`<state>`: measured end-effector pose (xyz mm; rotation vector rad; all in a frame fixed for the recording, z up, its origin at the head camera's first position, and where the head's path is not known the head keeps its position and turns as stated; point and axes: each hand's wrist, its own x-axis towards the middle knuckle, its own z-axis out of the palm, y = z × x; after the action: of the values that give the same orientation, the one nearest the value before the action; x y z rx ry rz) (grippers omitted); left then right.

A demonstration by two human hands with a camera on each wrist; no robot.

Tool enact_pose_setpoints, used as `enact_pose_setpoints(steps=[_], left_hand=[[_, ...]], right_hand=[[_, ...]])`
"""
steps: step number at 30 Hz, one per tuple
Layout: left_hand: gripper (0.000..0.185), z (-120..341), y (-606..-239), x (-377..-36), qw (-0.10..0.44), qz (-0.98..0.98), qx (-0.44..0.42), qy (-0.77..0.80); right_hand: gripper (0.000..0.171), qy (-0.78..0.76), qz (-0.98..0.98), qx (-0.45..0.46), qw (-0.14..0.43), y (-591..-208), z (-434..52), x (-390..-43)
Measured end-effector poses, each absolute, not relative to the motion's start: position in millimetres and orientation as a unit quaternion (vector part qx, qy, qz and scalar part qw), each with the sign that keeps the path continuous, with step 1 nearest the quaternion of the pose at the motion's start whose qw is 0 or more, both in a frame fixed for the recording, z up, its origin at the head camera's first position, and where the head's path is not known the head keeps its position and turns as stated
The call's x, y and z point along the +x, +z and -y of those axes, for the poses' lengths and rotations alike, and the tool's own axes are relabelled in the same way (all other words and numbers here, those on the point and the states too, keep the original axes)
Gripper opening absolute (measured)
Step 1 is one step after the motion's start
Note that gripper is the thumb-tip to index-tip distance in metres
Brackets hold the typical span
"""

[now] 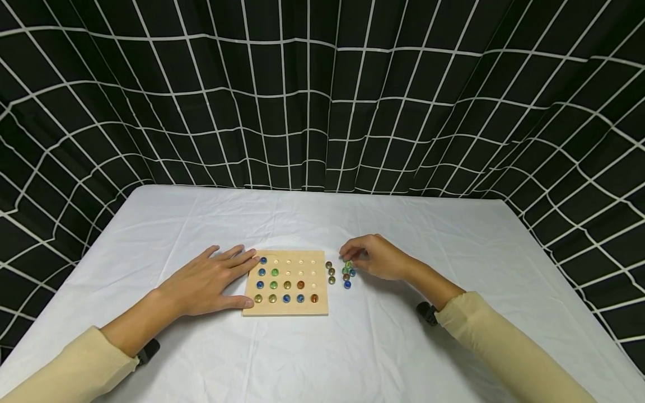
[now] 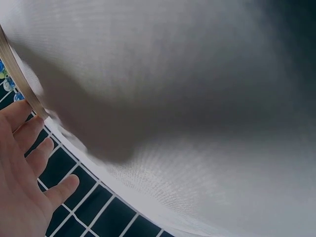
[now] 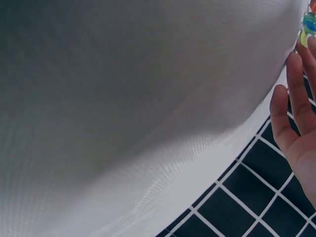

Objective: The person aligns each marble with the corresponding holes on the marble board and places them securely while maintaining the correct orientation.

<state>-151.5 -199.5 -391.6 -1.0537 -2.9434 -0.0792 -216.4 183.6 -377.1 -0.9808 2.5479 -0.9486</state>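
A light wooden board [image 1: 287, 309] with rows of shallow round holes lies on the table. Glass marbles, blue, green, amber and orange, fill its near rows and part of its left side. My left hand [image 1: 206, 282] rests spread at the board's left edge, fingertips at the top left corner and thumb near the bottom left. To the right of the board my right hand [image 1: 381, 257] reaches down over a small cluster of marbles [image 1: 347, 284]. Its thumb and forefinger are bent about a green marble [image 1: 349, 264]; whether they pinch it is unclear.
Several dark amber marbles [image 1: 331, 272] stand in a short line between the board and the cluster. A white cloth [image 1: 211, 358] covers the table. A black curtain with a white grid [image 1: 322, 112] hangs behind and at both sides.
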Motion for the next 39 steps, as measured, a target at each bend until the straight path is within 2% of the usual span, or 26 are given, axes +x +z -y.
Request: enact_pose_setpoints(steps=[26,39], left_hand=[[0.089,199.3,-390.4,-149.9,0.010,0.941,-0.338,-0.032],[0.090,198.6,-390.5,-150.8,0.008,0.941,-0.338,-0.027]], right_hand=[[0.024,-0.321,-0.883,-0.330,0.094,-375.1,-173.5,-213.9],[0.023,-0.338,-0.860,-0.373,0.086,-370.8,-151.7,-198.8]])
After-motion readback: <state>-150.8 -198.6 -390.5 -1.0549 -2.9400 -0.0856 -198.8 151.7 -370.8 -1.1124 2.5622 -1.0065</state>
